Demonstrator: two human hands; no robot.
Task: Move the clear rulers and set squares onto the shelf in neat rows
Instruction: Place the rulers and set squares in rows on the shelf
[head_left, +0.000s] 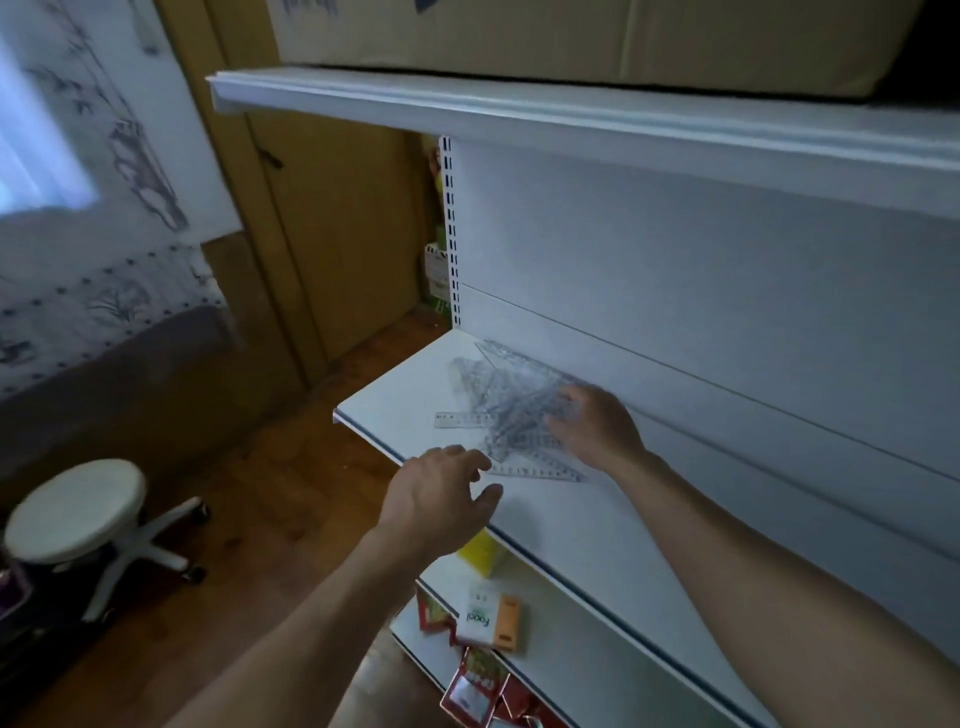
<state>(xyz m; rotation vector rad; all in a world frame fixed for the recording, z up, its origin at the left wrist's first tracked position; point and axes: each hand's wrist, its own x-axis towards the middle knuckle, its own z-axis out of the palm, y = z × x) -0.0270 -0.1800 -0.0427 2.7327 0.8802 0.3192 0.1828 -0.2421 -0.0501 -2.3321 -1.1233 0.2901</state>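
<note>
White-orange box (488, 618): green "Focol", running sideways. Digits on rulers (498, 415) blurred.

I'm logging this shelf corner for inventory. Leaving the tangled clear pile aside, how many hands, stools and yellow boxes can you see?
Hands: 2 (left hand, right hand)
White stool: 1
Yellow box: 1
Total: 4
The clear rulers and set squares overlap too much to count.

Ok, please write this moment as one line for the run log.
rulers and set squares: loose heap on shelf, no rows yet | right hand: on heap, grip unclear | left hand: open, near shelf front edge
</note>
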